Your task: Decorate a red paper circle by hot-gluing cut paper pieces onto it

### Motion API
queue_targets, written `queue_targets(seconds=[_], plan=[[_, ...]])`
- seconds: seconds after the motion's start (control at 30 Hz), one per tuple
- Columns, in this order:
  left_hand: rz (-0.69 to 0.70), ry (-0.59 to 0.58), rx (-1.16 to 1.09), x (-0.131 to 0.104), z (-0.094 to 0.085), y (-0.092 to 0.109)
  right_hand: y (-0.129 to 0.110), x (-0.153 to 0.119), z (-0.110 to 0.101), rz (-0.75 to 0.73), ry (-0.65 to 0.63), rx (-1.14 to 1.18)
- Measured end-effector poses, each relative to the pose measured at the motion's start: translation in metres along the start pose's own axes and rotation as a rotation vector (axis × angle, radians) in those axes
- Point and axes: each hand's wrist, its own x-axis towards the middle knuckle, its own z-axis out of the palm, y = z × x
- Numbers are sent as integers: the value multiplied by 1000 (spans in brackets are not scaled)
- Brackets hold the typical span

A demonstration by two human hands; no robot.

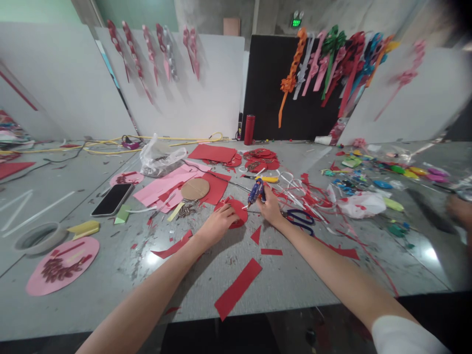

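Observation:
My right hand (269, 205) is wrapped round a blue glue gun (255, 192), whose nozzle points down and left over the edge of a red paper disc (238, 211). On the left part of that disc rests my left hand (220, 221), its fingers bent and their tips close together; whatever may be under them is too small to make out. A brown cardboard circle (195, 189) lies on red and pink paper just behind my left hand, with a small pile of brown pieces (187, 210) beside it. Dark-handled scissors (300, 220) lie by my right wrist.
A phone (112, 199), tape roll (40, 238) and decorated pink disc (62, 266) lie left. Behind are a plastic bag (160, 158), stacked red discs (261, 160) and a red bottle (250, 130). Ribbons and a white bag (362, 204) lie right. A blurred hand (460, 210) shows far right.

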Motion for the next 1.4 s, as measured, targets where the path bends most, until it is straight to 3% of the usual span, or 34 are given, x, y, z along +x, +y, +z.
queue_targets(seconds=[0.23, 0.6, 0.83, 1.4], plan=[[-12, 7, -24, 0, 4, -2, -1, 0, -1, 30, 8, -3], [-54, 95, -60, -6, -7, -2, -3, 0, -2, 10, 11, 6], [-32, 34, -50, -7, -4, -4, -3, 1, -2, 27, 5, 13], [-53, 69, -23, -7, -7, -3, 2, 0, 0, 11, 10, -5]])
